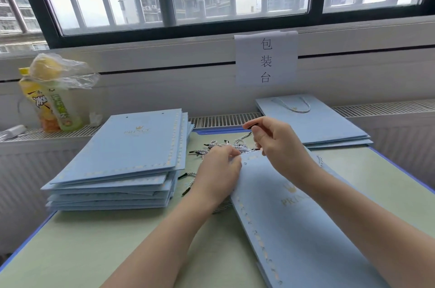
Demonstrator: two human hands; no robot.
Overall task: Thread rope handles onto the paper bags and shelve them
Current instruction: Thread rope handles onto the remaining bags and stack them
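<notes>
Two hands busy: your right hand pinches rope tip, left hand pinches rope at bag edge on bench. Risk: tip snags tangled pile, misses hole.

Wide dark-framed window with white vertical bars; grey daylight, apartment blocks beyond. White panelled wall below carries a white paper sign with black characters. White slatted radiator grille runs behind the pale green, blue-edged surface.
</notes>
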